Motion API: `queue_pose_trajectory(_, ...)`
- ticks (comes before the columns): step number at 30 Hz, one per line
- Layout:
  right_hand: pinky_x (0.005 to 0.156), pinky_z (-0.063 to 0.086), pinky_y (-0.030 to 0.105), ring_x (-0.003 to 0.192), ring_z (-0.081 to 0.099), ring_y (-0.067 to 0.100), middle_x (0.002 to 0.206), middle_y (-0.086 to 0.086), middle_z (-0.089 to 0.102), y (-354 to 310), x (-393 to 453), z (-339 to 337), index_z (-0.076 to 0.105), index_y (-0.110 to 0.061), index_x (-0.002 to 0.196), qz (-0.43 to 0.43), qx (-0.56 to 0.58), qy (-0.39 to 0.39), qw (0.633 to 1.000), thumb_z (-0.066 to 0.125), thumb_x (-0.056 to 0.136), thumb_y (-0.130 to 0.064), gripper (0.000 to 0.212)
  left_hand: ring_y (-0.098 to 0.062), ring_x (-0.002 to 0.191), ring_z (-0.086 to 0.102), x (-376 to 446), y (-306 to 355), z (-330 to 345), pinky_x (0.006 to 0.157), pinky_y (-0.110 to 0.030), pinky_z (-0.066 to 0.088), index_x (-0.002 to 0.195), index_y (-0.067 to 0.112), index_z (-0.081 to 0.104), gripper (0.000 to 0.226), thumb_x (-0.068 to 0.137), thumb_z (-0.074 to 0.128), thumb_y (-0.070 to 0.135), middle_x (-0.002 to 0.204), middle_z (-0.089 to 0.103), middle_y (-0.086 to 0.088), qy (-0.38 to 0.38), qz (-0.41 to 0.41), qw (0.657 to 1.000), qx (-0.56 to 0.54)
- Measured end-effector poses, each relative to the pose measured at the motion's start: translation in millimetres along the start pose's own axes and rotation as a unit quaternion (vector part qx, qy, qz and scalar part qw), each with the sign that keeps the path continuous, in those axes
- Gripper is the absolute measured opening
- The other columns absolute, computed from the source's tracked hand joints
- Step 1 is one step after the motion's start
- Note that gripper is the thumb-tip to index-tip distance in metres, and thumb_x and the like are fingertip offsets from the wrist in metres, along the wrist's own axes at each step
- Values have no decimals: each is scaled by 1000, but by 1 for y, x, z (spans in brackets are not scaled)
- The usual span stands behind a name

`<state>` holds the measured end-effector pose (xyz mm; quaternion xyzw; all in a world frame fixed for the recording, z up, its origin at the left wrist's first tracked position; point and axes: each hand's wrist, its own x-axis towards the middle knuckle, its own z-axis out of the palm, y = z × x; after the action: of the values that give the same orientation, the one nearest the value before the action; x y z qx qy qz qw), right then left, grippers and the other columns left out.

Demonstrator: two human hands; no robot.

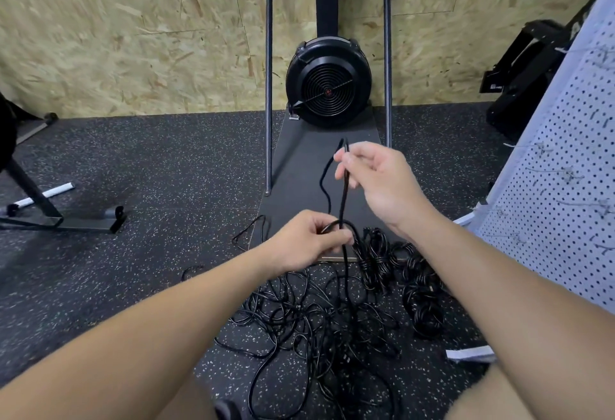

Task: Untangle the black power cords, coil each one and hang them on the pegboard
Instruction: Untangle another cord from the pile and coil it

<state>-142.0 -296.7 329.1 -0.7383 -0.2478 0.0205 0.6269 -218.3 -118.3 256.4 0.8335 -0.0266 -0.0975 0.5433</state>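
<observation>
Here, mid-frame, my right hand [372,180] pinches a black power cord [344,193] high to draw it taut and free of the tangled pile [319,320] at lower centre. My left hand [312,243] grips its loop below, anchoring the coil. Finished coils [422,293] lie right of the pile, near the pegboard [562,186] at right.
</observation>
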Motion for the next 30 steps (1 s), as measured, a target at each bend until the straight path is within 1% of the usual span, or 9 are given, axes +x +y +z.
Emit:
queue_pose_trajectory(3, 86, 64, 39, 79, 73, 18, 97, 5, 81, 6, 7, -2, 75, -17, 123, 42, 41, 30, 998, 65, 109, -18, 18, -15, 57, 42, 5, 3, -3, 51, -27, 30, 99, 16, 81, 22, 109, 69, 32, 71, 63, 5, 80, 16, 997, -10)
queue_pose_trajectory(5, 80, 64, 39, 75, 76, 13, 87, 0, 81, 14, 6, -7, 77, -25, 113, 74, -85, 15, 994, 67, 105, -22, 13, -19, 62, 44, 9, 8, -11, 55, -30, 31, 96, 12, 80, 25, 110, 68, 30, 68, 61, 6, 132, 24, 990, -35)
queue_pose_trajectory(8, 67, 64, 37, 69, 78, 10, 79, -6, 81, 31, -9, -7, 79, -25, 95, 124, -234, -146, 953, 69, 104, -22, 14, -14, 57, 43, 15, 19, -24, 51, -27, 31, 92, 11, 78, 31, 111, 65, 32, 69, 59, 3, 182, 26, 981, -66)
queue_pose_trajectory(11, 63, 62, 35, 74, 80, 14, 87, -4, 83, 56, -19, 7, 76, -25, 101, 136, -274, -233, 923, 77, 98, -20, 5, -15, 58, 35, 18, 27, -31, 54, -31, 22, 93, 11, 76, 32, 112, 63, 32, 70, 55, 0, 170, 43, 975, -135)
queue_pose_trajectory(14, 78, 66, 42, 88, 82, 21, 107, 2, 81, 80, -22, 21, 70, -20, 123, 179, -231, -296, 909, 76, 102, -17, 22, -15, 59, 34, 20, 31, -29, 54, -30, 22, 94, 9, 75, 33, 113, 62, 32, 70, 54, 0, 163, 57, 973, -152)
queue_pose_trajectory(17, 81, 64, 41, 82, 80, 13, 100, 7, 82, 96, -25, 26, 71, -18, 119, 182, -252, -350, 883, 70, 107, -19, 12, -15, 60, 35, 24, 29, -28, 56, -32, 22, 93, 10, 75, 33, 112, 62, 33, 71, 54, -1, 167, 61, 971, -162)
queue_pose_trajectory(22, 78, 62, 33, 91, 82, 24, 102, 9, 81, 100, -26, 27, 73, -4, 106, 188, -246, -348, 885, 51, 111, -7, 23, -15, 62, 37, 25, 22, -30, 57, -32, 24, 98, 2, 75, 33, 112, 62, 29, 73, 54, -3, 184, 57, 965, -177)
queue_pose_trajectory(26, 80, 64, 48, 83, 81, 24, 90, 2, 83, 88, -20, 25, 74, -9, 98, 172, -226, -300, 911, 59, 111, -17, 21, -15, 63, 41, 24, 18, -27, 56, -29, 27, 119, 0, 76, 20, 106, 62, 8, 78, 59, -5, 172, 29, 958, -228)
queue_pose_trajectory(30, 57, 43, 32, 59, 58, 15, 69, -2, 73, 58, -10, 19, 75, -13, 86, 127, -202, -183, 954, 62, 109, -26, 30, -18, 67, 47, 18, 1, -19, 54, -28, 34, 107, 6, 78, 16, 102, 63, 9, 78, 64, -5, 160, -20, 979, -127)
